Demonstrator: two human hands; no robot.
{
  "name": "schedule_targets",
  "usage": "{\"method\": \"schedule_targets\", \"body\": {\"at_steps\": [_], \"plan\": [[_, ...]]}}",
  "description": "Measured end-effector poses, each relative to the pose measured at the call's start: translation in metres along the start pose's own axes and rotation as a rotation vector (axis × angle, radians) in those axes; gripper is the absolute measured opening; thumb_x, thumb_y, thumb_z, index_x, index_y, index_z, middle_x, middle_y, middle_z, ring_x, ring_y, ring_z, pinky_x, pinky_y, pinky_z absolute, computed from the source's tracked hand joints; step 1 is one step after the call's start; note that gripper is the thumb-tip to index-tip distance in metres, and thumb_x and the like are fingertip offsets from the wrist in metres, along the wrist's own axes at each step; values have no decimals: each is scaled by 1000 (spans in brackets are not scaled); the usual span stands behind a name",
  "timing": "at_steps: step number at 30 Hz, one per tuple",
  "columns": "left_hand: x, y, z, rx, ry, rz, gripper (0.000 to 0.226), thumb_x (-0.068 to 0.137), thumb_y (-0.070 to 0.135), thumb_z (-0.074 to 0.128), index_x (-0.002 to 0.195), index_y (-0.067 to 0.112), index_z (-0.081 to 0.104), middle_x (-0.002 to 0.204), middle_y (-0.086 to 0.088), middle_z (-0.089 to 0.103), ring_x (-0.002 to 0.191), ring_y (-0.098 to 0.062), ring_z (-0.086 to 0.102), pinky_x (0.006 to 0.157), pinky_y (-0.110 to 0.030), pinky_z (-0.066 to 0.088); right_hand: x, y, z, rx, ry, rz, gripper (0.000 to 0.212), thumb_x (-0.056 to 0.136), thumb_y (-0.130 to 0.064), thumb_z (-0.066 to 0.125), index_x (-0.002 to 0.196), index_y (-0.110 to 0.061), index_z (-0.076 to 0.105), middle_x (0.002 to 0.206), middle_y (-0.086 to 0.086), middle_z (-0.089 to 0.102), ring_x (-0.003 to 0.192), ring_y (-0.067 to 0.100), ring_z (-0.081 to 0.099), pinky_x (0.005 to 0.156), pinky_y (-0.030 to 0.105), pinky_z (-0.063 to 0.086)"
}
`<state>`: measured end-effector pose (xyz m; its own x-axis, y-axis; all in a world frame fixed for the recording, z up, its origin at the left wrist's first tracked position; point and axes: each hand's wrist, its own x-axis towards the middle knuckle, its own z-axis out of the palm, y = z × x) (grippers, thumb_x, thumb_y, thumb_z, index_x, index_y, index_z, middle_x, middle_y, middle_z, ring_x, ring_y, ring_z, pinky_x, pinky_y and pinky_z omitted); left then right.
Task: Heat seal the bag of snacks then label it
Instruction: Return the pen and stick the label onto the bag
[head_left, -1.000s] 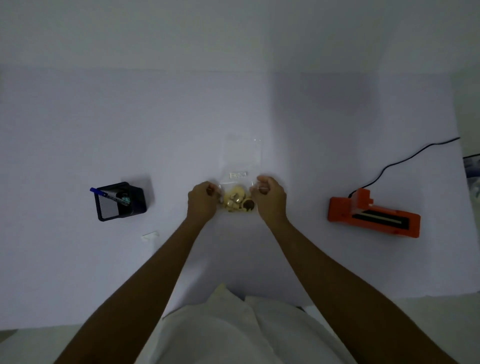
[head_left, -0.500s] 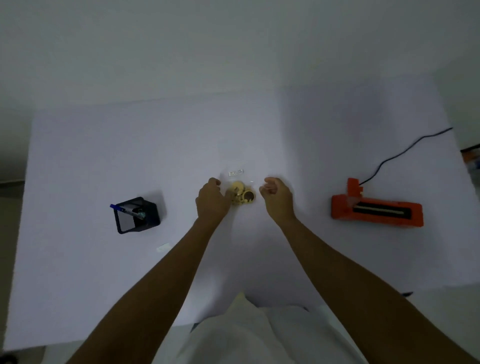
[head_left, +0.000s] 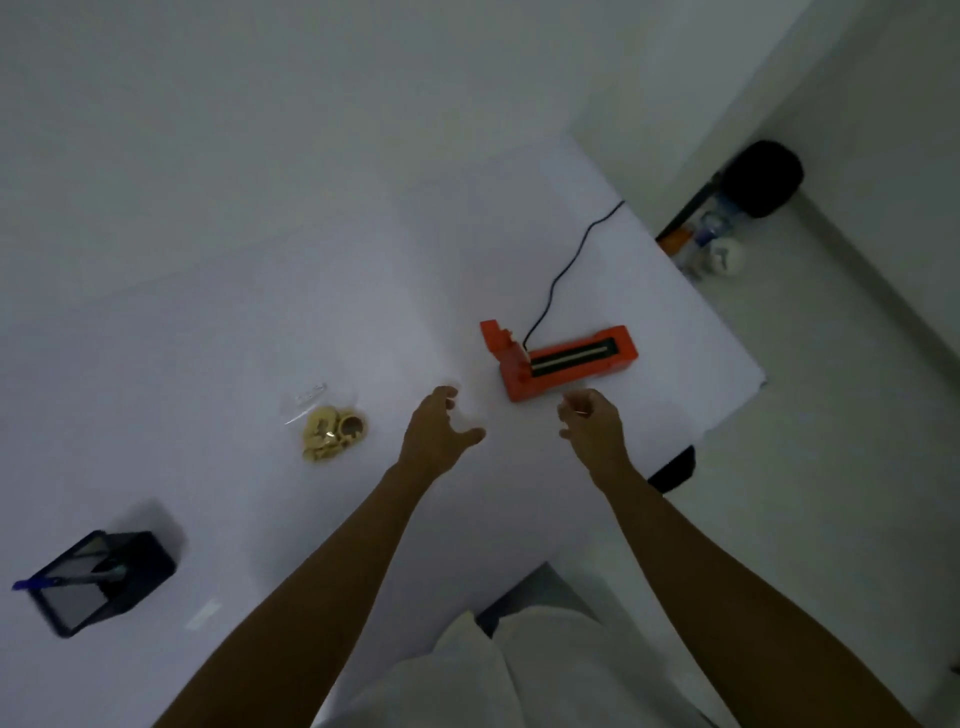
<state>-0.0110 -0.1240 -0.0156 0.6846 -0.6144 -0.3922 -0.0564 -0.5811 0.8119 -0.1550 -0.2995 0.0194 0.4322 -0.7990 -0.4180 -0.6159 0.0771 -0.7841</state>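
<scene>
A clear bag of snacks (head_left: 330, 423) with yellow-brown pieces and a small white label lies on the white table (head_left: 208, 338). An orange heat sealer (head_left: 558, 361) with a black cord sits to the right of it. My left hand (head_left: 441, 434) hovers open between the bag and the sealer, fingers spread, holding nothing. My right hand (head_left: 592, 423) is just below the sealer's near side, fingers loosely curled, apart from it and empty.
A black mesh pen holder (head_left: 98, 579) with a blue pen stands at the lower left. A small white paper strip (head_left: 205, 613) lies near it. The table's right edge is close to the sealer; clutter (head_left: 727, 228) sits on the floor beyond.
Both hands have let go of the bag and moved right toward the sealer. The view has swung and tilted to the right.
</scene>
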Motion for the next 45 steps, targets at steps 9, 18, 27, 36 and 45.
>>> {"method": "schedule_targets", "body": {"at_steps": [9, 18, 27, 36, 45], "plan": [[75, 27, 61, -29, -69, -21, 87, 62, 31, 90, 135, 17, 44, 133, -4, 53, 122, -22, 52, 95, -26, 41, 108, 27, -62, -28, 120, 193, 60, 90, -2, 55, 143, -23, 35, 141, 14, 44, 122, 32, 51, 101, 53, 47], [94, 31, 83, -119, 75, -33, 70, 71, 18, 84, 131, 13, 48, 127, -4, 55, 112, -13, 57, 99, -28, 48, 181, 20, -63, -48, -63, 79, 67, 82, 12, 48, 137, -26, 46, 123, 5, 61, 110, 34, 60, 86, 43, 51], [148, 49, 32, -150, 238, -26, 51, 72, 11, 83, 113, 20, 53, 111, 2, 63, 100, -12, 61, 88, -19, 50, 257, -44, -14, -88, -211, -80, 60, 78, 8, 49, 126, -28, 55, 122, -2, 63, 112, 24, 60, 95, 55, 51], [178, 56, 12, -122, 281, -44, 48, 69, 21, 84, 109, 13, 60, 109, -6, 68, 101, -21, 65, 89, -46, 55, 282, -76, 10, -102, -234, -107, 56, 79, 7, 45, 123, -27, 55, 111, 0, 64, 102, 31, 64, 86, 51, 54], [146, 66, 14, 57, 281, -134, 66, 82, 25, 74, 138, 12, 43, 133, -11, 56, 122, -28, 53, 96, -35, 45, 233, -69, 7, -120, -207, -82, 78, 87, 3, 60, 151, -20, 22, 145, 10, 46, 124, 28, 52, 103, 47, 48]]}}
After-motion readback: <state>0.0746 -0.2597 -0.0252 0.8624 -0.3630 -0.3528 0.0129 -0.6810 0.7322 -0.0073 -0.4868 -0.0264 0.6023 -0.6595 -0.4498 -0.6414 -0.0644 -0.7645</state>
